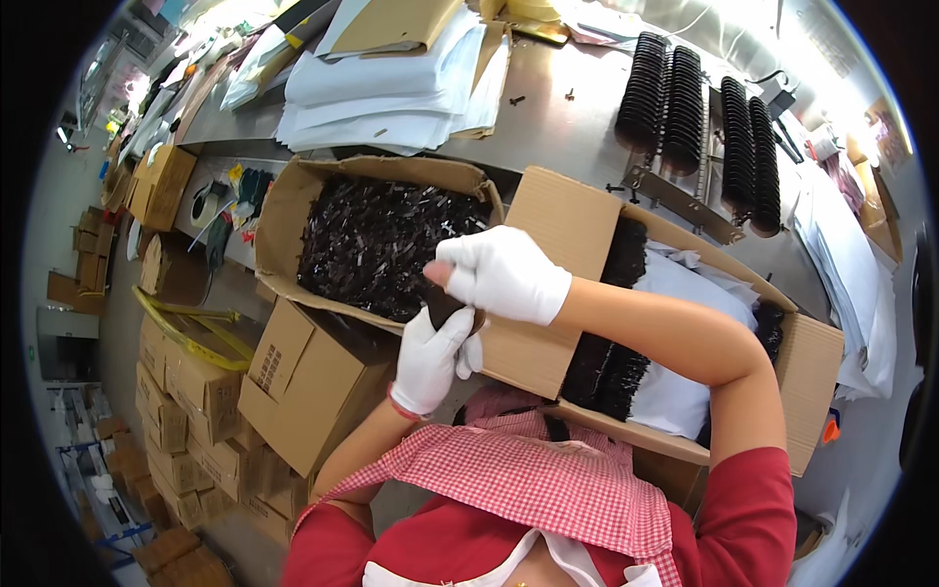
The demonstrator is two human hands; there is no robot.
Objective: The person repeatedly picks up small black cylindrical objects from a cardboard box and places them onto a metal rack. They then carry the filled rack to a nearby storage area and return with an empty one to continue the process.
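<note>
White gloves cover both hands; the right thumb pokes out bare. My left hand (424,367) is closed round a smooth dark brown piece (446,305), whose full shape the gloves hide. Just above it, my right hand (509,275) is curled into a fist against the upper end of that piece; what its fingers pinch cannot be made out. Behind the hands, a cardboard box (278,230) holds a heap of small shiny black pieces (377,240). To the right, under my right forearm, an open carton (562,227) contains black bristly rows (597,367) and white paper (675,382).
On the metal table (548,98) stand black ribbed rows (641,93) on metal rails, with a few screws nearby. Stacked papers (377,93) lie at the back. Closed cartons (196,391) and a yellow frame (201,333) stand on the left; another carton (318,377) sits beside my left forearm.
</note>
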